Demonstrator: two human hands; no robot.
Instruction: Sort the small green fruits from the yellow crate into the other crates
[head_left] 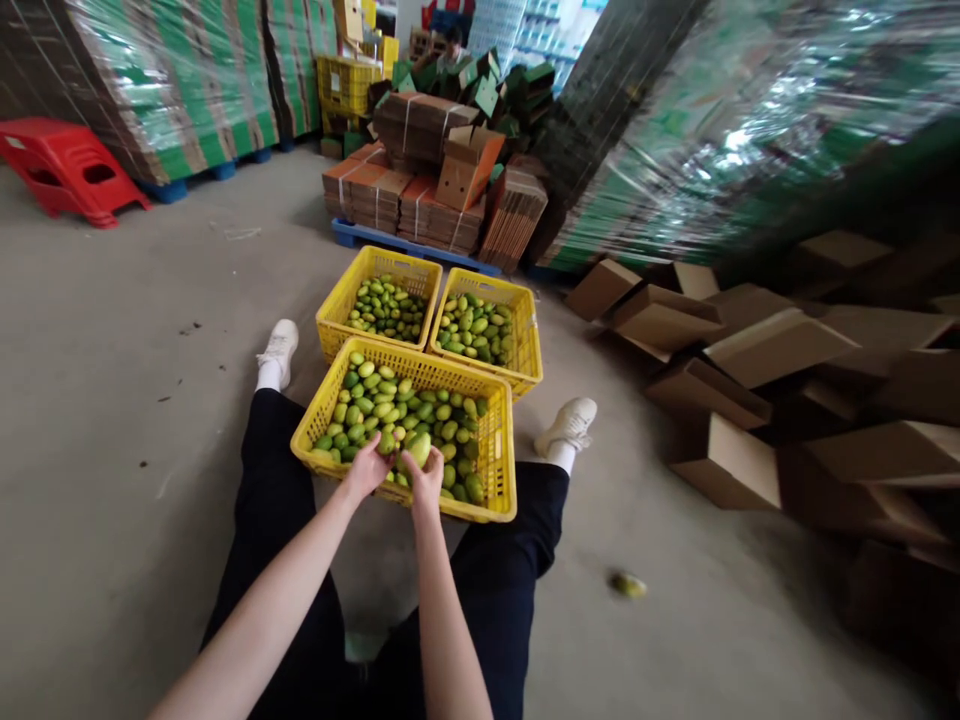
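Between my knees stands a yellow plastic crate (pixel 501 440) filled with green and yellowish mangoes (pixel 375 390). Over its near side, my left hand (pixel 367 470) has its fingers closed around a small green mango (pixel 387 443). Beside it, my right hand (pixel 427 482) grips a larger, paler yellow-green mango (pixel 418 448) between thumb and fingers. The two hands are close together, just above the fruit. Two more yellow crates, one at the far left (pixel 330 318) and one at the far right (pixel 531 335), touch the near crate's back side and also hold mangoes.
A single blurred mango (pixel 628 585) lies on the concrete floor at right. Open cardboard boxes (pixel 727 460) are heaped along the right. Behind the crates, flattened cartons (pixel 442 215) are stacked on a blue pallet (pixel 367 237). A red plastic stool (pixel 71 165) stands at far left, near wrapped pallet loads (pixel 180 80).
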